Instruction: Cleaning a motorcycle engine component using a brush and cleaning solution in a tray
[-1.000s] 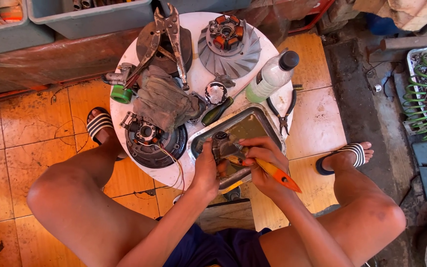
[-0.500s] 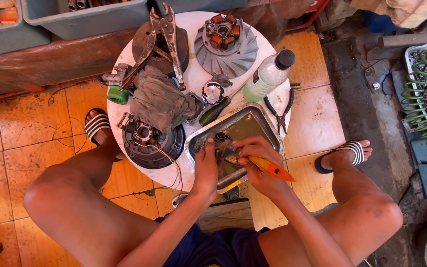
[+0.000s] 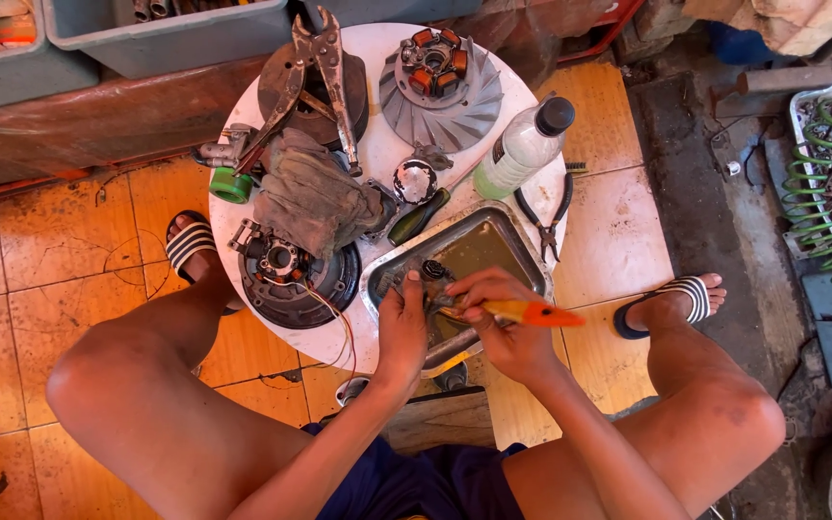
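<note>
The person sits over a round white table (image 3: pixel 377 173) with both hands in a metal tray (image 3: pixel 507 241) at its near edge. The left hand (image 3: pixel 403 327) is closed around a small dark part (image 3: pixel 432 279) and holds it over the tray's murky liquid — what the part is cannot be told, as the fingers cover most of it. The right hand (image 3: pixel 503 323) grips a brush with an orange handle (image 3: pixel 530 312), its working end laid against the part and the handle pointing off to the right.

Just beyond the tray lies a dark-handled screwdriver (image 3: pixel 418 217), and beside that a small shiny round piece (image 3: pixel 414 180). A clear plastic bottle with a black cap (image 3: pixel 524 146) leans at the tray's far right corner, with black pliers (image 3: pixel 548 217) just beside it on the table's edge. To the left of the tray rests a dark round engine plate with wires (image 3: pixel 296 274), partly under a crumpled grey rag (image 3: pixel 312 197). Farther back are locking pliers (image 3: pixel 315 72) lying across a dark disc, a grey finned fan wheel with copper coils (image 3: pixel 440 91), and a green cap (image 3: pixel 231 185) at the left rim.

The person's feet in striped sandals stand on orange floor tiles (image 3: pixel 50 260) either side of the table — green springs (image 3: pixel 820 183) fill a tray at far right.
</note>
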